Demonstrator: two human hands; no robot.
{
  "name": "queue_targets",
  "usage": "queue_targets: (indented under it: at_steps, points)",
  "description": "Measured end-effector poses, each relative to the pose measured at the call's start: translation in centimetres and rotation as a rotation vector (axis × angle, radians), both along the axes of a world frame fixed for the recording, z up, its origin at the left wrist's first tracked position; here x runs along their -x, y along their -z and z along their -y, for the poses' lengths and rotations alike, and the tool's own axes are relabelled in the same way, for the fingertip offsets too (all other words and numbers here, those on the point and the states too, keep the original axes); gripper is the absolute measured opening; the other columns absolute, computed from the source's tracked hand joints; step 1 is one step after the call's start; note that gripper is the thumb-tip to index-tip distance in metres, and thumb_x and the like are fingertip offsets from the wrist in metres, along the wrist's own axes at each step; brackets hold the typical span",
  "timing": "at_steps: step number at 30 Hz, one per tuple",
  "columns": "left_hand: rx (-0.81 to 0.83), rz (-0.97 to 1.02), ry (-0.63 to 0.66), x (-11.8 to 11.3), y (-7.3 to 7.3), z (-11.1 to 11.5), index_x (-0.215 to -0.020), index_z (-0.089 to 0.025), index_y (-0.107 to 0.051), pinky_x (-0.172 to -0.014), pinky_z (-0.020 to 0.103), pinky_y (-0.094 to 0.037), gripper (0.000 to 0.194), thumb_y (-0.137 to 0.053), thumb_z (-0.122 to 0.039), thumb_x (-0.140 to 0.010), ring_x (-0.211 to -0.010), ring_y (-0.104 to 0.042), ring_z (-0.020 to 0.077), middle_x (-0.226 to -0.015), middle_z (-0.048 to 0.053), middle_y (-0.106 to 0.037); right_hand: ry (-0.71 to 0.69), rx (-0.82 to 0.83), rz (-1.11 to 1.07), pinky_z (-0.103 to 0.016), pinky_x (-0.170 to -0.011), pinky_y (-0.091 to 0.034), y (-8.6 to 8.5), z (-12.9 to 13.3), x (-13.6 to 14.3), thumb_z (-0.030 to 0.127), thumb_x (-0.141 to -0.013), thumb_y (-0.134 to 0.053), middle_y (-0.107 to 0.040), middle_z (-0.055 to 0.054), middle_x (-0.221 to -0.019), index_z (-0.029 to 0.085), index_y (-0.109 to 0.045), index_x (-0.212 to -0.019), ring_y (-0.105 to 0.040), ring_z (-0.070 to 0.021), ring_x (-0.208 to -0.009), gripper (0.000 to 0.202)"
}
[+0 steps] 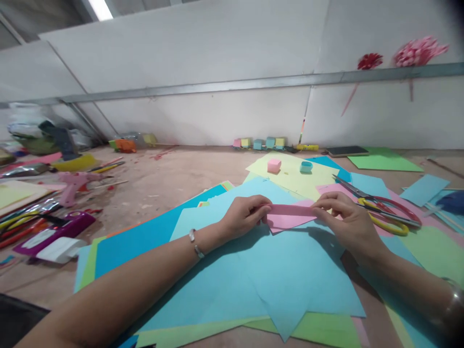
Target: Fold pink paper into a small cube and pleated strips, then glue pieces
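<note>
A small pink sheet of paper [292, 217], with a fold along its upper edge, is stretched between my two hands. My left hand [248, 212] pinches its left end between thumb and fingers. At the right end my right hand [339, 215] pinches it the same way. Beneath them lie large light-blue paper sheets [224, 285], overlapping one another. Just beyond my hands, a pink folded paper piece [274, 166] and a teal one [306, 167] sit on a pale yellow sheet [290, 180].
Scissors with red handles [393, 205] and scissors with yellow handles [387, 224] lie right of my right hand. A pink glue gun [74, 186] and a purple tool [60, 232] are at left. Several small paper cubes [258, 144] line the wall, near a dark phone [347, 151].
</note>
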State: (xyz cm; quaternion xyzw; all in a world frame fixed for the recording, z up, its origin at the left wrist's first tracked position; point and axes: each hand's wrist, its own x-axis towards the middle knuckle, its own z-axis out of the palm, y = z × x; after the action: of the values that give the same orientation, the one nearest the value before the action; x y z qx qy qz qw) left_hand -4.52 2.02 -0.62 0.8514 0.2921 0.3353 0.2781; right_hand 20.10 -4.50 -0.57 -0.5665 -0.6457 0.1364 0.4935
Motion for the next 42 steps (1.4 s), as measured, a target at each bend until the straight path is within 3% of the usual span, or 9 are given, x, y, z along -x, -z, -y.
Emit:
queue_targets:
  at_steps: [9,14,20,24,28,34,36,40,42]
  points:
    - [0.131,0.047,0.021,0.0,0.1,-0.2,-0.087,-0.015,-0.062,-0.056,0.020,-0.046,0.026,-0.046,-0.033,-0.096,-0.053,-0.057,0.0090,-0.062,0.000,-0.067,-0.025,0.069,0.000,-0.034,-0.062,-0.042,-0.4,0.1,0.4,0.035,-0.082,-0.061,-0.066,-0.005,-0.075,0.022,-0.067,-0.074,-0.056,-0.0202,-0.070,0.016]
    - [0.140,0.010,0.003,0.0,-0.1,-0.1,-0.075,-0.016,-0.059,-0.056,0.020,-0.044,0.030,-0.045,-0.033,-0.095,-0.051,-0.055,0.0084,-0.059,-0.001,-0.065,-0.032,0.093,0.046,-0.034,-0.059,-0.041,-0.4,0.1,0.2,0.033,-0.084,-0.059,-0.066,-0.004,-0.072,0.023,-0.066,-0.075,-0.056,-0.0205,-0.067,0.015]
    - [0.165,0.050,-0.016,-0.1,0.3,-0.2,-0.090,-0.018,-0.056,-0.055,0.020,-0.043,0.020,-0.045,-0.034,-0.095,-0.051,-0.057,0.0095,-0.057,-0.003,-0.064,-0.072,0.041,0.073,-0.036,-0.062,-0.043,-0.3,0.0,0.3,0.028,-0.086,-0.056,-0.067,-0.005,-0.077,0.025,-0.064,-0.078,-0.058,-0.0221,-0.071,0.012]
    - [0.176,0.059,-0.054,-0.2,0.3,0.0,-0.087,-0.019,-0.050,-0.053,0.020,-0.041,0.016,-0.044,-0.033,-0.094,-0.045,-0.052,0.0085,-0.056,-0.005,-0.063,-0.111,-0.005,0.089,-0.037,-0.064,-0.045,0.0,-0.1,0.2,0.027,-0.087,-0.056,-0.067,-0.005,-0.080,0.026,-0.064,-0.082,-0.059,-0.0226,-0.074,0.009]
    - [0.113,0.006,-0.081,-0.3,-0.2,0.3,-0.083,-0.020,-0.049,-0.055,0.021,-0.041,0.015,-0.043,-0.029,-0.094,-0.047,-0.052,0.0086,-0.056,-0.006,-0.062,-0.123,-0.043,0.104,-0.036,-0.063,-0.045,0.2,-0.1,0.1,0.026,-0.087,-0.055,-0.065,-0.005,-0.077,0.026,-0.063,-0.081,-0.059,-0.0223,-0.072,0.010]
    - [-0.179,0.029,-0.127,-0.3,-0.6,0.1,-0.073,-0.016,-0.061,-0.059,0.024,-0.039,0.019,-0.053,-0.027,-0.086,-0.063,-0.051,0.0120,-0.071,0.002,-0.061,-0.118,-0.058,0.184,-0.033,-0.062,-0.043,-0.3,0.1,-0.1,0.024,-0.086,-0.053,-0.063,-0.003,-0.074,0.024,-0.060,-0.075,-0.058,-0.0204,-0.069,0.013]
    - [-0.066,0.047,-0.089,-0.4,-0.9,0.4,-0.071,-0.015,-0.062,-0.059,0.024,-0.040,0.019,-0.054,-0.027,-0.084,-0.063,-0.051,0.0120,-0.069,0.003,-0.061,-0.139,-0.042,0.237,-0.032,-0.063,-0.042,-0.6,0.1,-0.4,0.023,-0.086,-0.051,-0.062,-0.003,-0.072,0.023,-0.059,-0.073,-0.057,-0.0193,-0.069,0.015]
    - [0.390,-0.041,0.032,-0.7,-1.7,1.8,-0.070,-0.014,-0.062,-0.053,0.022,-0.040,0.016,-0.056,-0.025,-0.080,-0.057,-0.052,0.0107,-0.062,0.001,-0.062,-0.141,0.096,0.423,-0.030,-0.061,-0.038,-0.9,0.1,-0.9,0.020,-0.083,-0.049,-0.061,-0.003,-0.070,0.020,-0.059,-0.068,-0.054,-0.0182,-0.068,0.017]
    - [0.448,-0.130,0.035,-0.9,-2.1,2.6,-0.067,-0.014,-0.063,-0.051,0.021,-0.037,0.014,-0.056,-0.021,-0.077,-0.054,-0.050,0.0099,-0.060,0.000,-0.061,-0.147,0.177,0.508,-0.030,-0.060,-0.036,-0.9,0.1,-1.0,0.018,-0.081,-0.048,-0.062,-0.003,-0.070,0.019,-0.059,-0.068,-0.054,-0.0182,-0.068,0.017]
